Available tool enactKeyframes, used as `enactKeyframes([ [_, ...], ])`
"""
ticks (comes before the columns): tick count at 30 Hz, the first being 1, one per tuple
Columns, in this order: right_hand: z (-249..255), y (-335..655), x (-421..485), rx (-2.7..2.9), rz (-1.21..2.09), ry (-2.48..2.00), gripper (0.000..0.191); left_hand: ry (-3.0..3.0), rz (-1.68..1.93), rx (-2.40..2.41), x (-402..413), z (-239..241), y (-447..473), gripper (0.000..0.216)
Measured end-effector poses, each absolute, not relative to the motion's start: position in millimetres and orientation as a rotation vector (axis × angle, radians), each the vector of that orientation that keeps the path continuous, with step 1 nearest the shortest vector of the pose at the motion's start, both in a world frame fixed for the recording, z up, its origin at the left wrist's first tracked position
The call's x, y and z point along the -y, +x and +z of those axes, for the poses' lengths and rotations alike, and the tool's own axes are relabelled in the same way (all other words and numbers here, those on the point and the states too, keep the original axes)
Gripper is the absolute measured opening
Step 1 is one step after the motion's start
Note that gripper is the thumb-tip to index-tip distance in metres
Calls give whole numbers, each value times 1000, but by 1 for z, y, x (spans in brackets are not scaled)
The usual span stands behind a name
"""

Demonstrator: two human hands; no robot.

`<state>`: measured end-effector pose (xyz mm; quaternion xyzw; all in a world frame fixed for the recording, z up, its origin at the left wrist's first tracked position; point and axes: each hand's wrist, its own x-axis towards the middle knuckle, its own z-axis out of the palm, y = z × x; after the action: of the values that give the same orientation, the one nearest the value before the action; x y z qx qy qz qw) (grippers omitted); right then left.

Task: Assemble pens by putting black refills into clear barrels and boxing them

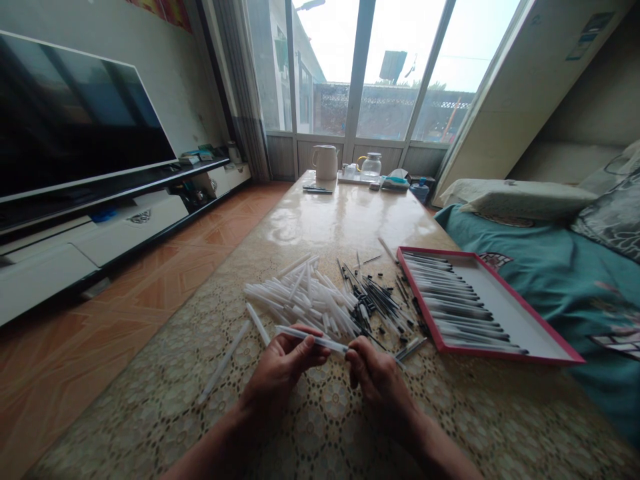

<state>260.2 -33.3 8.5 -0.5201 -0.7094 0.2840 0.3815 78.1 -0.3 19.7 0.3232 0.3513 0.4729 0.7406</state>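
A whitish translucent pen barrel (320,341) lies slantwise between my two hands, above the near part of the table. My left hand (287,357) is closed round it, thumb on top. At the barrel's right end my right hand (373,367) pinches with thumb and fingers; any small part inside that pinch is hidden. Just beyond my hands is a heap of white pen barrels (305,293). To its right lie dark pen refills (383,300) mixed with small black caps. Two loose barrels rest left of my left hand.
A pink-rimmed box lid (530,303) on the right holds a row of pens (460,307). At the table's far end stand a beige jug (326,163), a glass teapot (371,167) and a tissue pack (395,181). A sofa with green cover (565,267) borders the right side.
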Motion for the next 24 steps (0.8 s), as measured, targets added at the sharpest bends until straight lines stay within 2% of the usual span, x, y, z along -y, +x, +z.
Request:
enactKeyframes([
  [7,11,264,34,1905,602,-1346,29,762,1033,-772,-1,17,77,21],
  [12,17,263,37,1950,406,-1322,16,1004,997,-802,2,20,78,21],
  [15,16,261,36,2013,366,-1225,15,1166,935,-800,4,20,81,22],
  [20,8,265,31,1965,324,-1246,19,1399,932,-974,13,31,84,39],
  [24,3,273,28,1685,351,-1382,17,1980,754,-1142,20,57,77,23],
])
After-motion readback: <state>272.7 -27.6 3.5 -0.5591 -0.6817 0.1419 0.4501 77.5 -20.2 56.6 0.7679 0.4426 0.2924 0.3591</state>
